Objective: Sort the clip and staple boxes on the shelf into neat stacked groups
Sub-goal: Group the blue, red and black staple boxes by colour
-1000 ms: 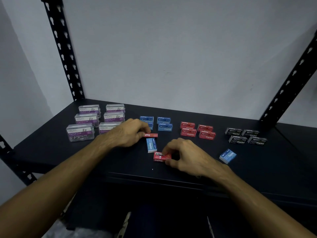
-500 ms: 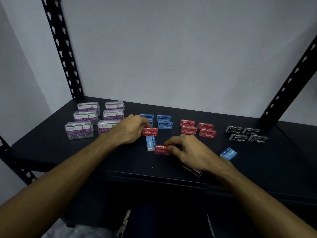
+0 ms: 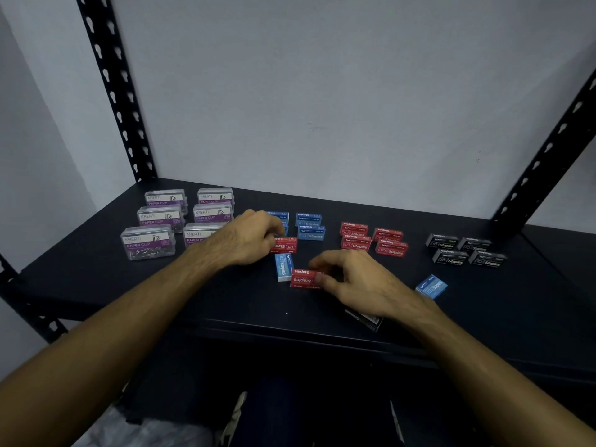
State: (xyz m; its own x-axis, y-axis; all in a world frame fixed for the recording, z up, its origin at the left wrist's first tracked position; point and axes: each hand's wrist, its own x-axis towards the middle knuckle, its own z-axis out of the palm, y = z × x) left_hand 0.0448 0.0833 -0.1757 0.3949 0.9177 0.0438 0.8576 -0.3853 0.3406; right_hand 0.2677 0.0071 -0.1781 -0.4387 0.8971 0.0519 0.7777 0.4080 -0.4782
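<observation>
A red staple box (image 3: 284,246) is pinched in the curled fingers of the left hand (image 3: 248,241), and another red box (image 3: 304,279) is gripped by the right hand (image 3: 350,280). Since a second ago both boxes have been lifted and carried back along the shelf (image 3: 96,282), toward the red stacks (image 3: 372,240). A loose blue box (image 3: 283,266) is left lying between the hands, so sorting appears unfinished.

We see a pale grey wall (image 3: 338,101) filling the upper part of the frame; a black perforated upright (image 3: 113,82) runs down the upper left, and a second black upright (image 3: 548,156) slants along the right edge; at the far left edge a black diagonal brace (image 3: 29,304) crosses below; in the lower left corner lies something pale and crumpled (image 3: 129,430), too dim to identify.
</observation>
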